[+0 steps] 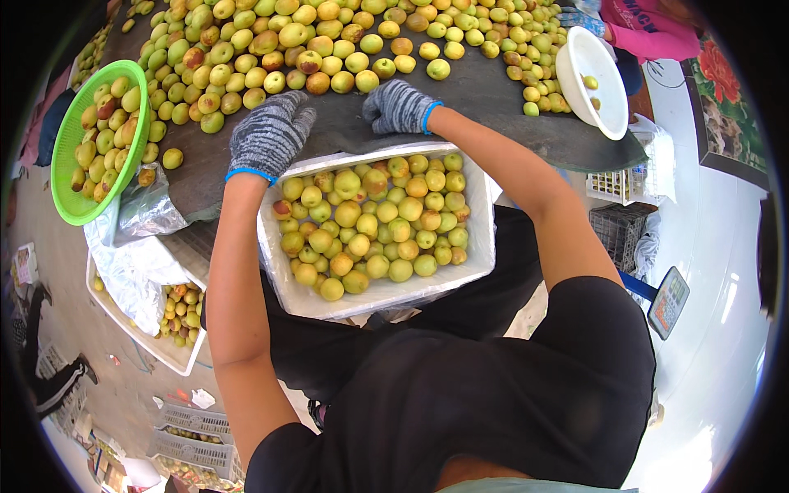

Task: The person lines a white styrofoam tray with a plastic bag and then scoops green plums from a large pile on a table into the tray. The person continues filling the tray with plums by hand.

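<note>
My left hand [271, 132], in a grey striped knit glove with a blue cuff, rests at the near edge of a heap of yellow-green jujubes [296, 34]. My right hand [397, 108], gloved alike, is over the dark mat [468, 101], its fingers curled beside the heap's near edge. Both palms face away, so whether anything is held is hidden. Between my forearms, a white foam box [486, 246] lined with clear plastic contains many jujubes [367, 223], some with brown patches. It sits at my lap, tilted, below the mat's edge.
A green plastic basket [60, 179] of jujubes stands at the left. Beneath it is another white box [145, 346] with fruit and plastic film. A white basin [607, 92] lies tilted at the right, near a co-worker's gloved hand [582, 23]. A scale display [669, 303] stands low right.
</note>
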Motion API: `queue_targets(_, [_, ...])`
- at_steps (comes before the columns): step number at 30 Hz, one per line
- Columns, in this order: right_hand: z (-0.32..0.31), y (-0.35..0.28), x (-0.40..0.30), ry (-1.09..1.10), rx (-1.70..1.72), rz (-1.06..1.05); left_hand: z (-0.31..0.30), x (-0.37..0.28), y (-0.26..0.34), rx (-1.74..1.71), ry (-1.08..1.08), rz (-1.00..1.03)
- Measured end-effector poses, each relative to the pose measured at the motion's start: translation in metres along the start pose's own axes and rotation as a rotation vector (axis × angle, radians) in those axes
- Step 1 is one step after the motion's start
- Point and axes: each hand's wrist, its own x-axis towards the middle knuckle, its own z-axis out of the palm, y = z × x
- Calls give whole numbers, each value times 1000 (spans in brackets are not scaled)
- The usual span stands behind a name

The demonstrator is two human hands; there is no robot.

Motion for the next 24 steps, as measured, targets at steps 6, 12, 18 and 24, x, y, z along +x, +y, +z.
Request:
queue_targets(6, [-53, 73, -150, 586, 1081, 389, 9, 1, 14, -15, 25, 115])
queue_targets(12, [-6, 75, -355, 743, 1029, 716, 31, 4, 3, 0, -128, 172])
queue_targets(18, [153, 42, -480, 668, 1352, 1360, 44, 9, -1, 43, -140, 183])
queue_targets(24, [156, 55, -509, 618, 1123, 1583, 32, 11, -6, 78, -181, 146])
